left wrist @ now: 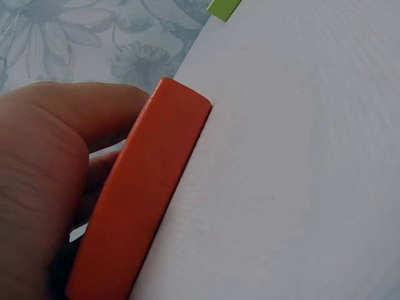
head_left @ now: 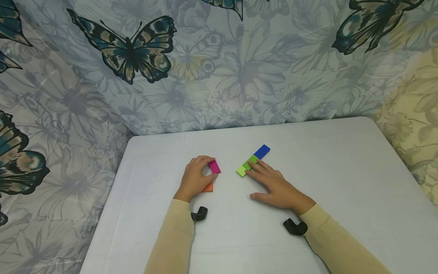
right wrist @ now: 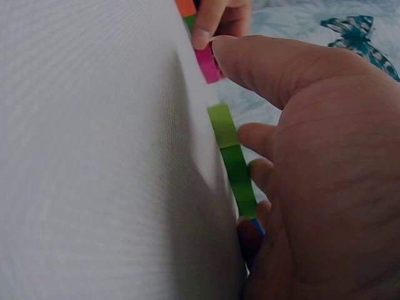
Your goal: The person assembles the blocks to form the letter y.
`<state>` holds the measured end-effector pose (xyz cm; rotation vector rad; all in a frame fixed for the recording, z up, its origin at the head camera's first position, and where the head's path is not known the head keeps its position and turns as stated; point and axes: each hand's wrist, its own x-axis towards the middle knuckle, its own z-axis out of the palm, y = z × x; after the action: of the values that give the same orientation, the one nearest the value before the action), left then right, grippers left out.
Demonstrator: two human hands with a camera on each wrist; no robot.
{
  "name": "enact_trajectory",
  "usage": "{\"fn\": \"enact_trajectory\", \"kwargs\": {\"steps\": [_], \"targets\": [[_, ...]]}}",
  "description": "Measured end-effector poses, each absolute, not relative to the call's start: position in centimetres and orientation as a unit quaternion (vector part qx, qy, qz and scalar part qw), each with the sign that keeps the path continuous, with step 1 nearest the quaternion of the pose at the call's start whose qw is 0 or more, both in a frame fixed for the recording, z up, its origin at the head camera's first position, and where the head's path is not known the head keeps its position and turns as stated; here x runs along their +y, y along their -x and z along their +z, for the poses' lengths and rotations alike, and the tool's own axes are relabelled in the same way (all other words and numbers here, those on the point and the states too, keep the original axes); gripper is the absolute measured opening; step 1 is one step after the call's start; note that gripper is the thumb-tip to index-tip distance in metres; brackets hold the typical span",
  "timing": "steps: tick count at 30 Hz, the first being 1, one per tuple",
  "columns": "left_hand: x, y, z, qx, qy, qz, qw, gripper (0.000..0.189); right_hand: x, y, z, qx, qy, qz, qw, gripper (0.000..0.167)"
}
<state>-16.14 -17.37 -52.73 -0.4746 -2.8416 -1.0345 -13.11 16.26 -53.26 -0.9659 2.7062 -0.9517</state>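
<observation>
Head view: patterned cloth (head_left: 246,76) rises behind the white table (head_left: 342,167). Both forearms, in beige sleeves (head_left: 171,239), reach in over its near side, a black wrist device (head_left: 199,214) at each cuff.

Right hand (head_left: 278,190): fingers spread, thumb wide and free, fingertips at the near side of a slanting row. No grip is seen; contact looks light. Left hand (head_left: 196,177): narrow, thumb and finger pinching the magenta block (head_left: 215,166).

Row, far end to near end: blue block (head_left: 262,152), green block (right wrist: 237,178), lime block (right wrist: 223,125). The magenta block sits left of the lime end, apart from it. An orange block (head_left: 208,188) lies on the table just below the left thumb; a green sliver (right wrist: 189,23) shows between orange and magenta, its full shape hidden.

Risks, in this inspector's judgement: uneven fingertip pressure could skew the row or part its joints — nothing visible backs its far side. Should the left hand shift, its thumb or palm could nudge the orange block out of line. A loose pinch could let the magenta block twist.
</observation>
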Motion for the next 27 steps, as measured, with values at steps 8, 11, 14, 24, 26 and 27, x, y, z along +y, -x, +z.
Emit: {"fn": "enact_trajectory", "kwargs": {"steps": [8,11,14,24,26,27], "targets": [[-17.29,16.38,-52.66,-0.924,0.144,-0.35,0.053,0.052,16.25,13.32,-53.07,0.892,0.318,-0.316,0.056,0.081],[-17.24,16.45,-52.73,-0.922,0.139,-0.357,0.053,0.052,16.22,13.33,-52.98,0.892,0.314,-0.321,0.059,0.081],[-17.19,16.44,-52.85,-0.919,0.131,-0.368,0.054,0.054,16.21,13.28,-52.94,0.893,0.311,-0.32,0.063,0.081],[-16.97,16.11,-52.76,-0.908,0.075,-0.407,0.071,0.057,16.19,13.14,-53.1,0.896,0.31,-0.311,0.067,0.082],[-16.91,16.05,-52.63,-0.908,0.073,-0.405,0.073,0.058,16.23,13.13,-53.17,0.897,0.311,-0.307,0.066,0.082],[-16.88,16.02,-52.57,-0.909,0.073,-0.404,0.075,0.058,16.24,13.13,-53.14,0.897,0.311,-0.307,0.066,0.082]]}}
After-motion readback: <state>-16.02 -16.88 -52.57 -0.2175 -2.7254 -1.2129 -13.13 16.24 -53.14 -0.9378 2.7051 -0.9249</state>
